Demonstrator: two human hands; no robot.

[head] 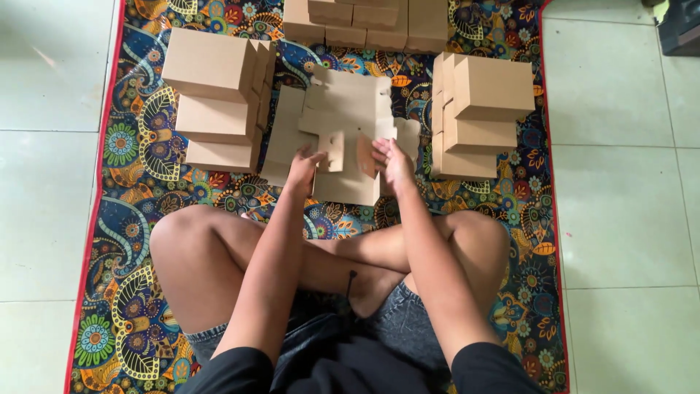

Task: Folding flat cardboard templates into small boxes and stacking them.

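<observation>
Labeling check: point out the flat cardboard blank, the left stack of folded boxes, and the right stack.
flat cardboard blank [350, 102], head view, upper panel.
left stack of folded boxes [208, 62], head view, top box face.
right stack of folded boxes [492, 87], head view, top box face.

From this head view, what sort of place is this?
Probably a home floor used for handwork. A patterned mat lies on pale floor tiles; stacks of folded cardboard boxes ring flat cardboard blanks, which both hands touch.

Bright, even daylight; soft shadows

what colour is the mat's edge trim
Red trim around the paisley mat, clearest in the head view.
</observation>
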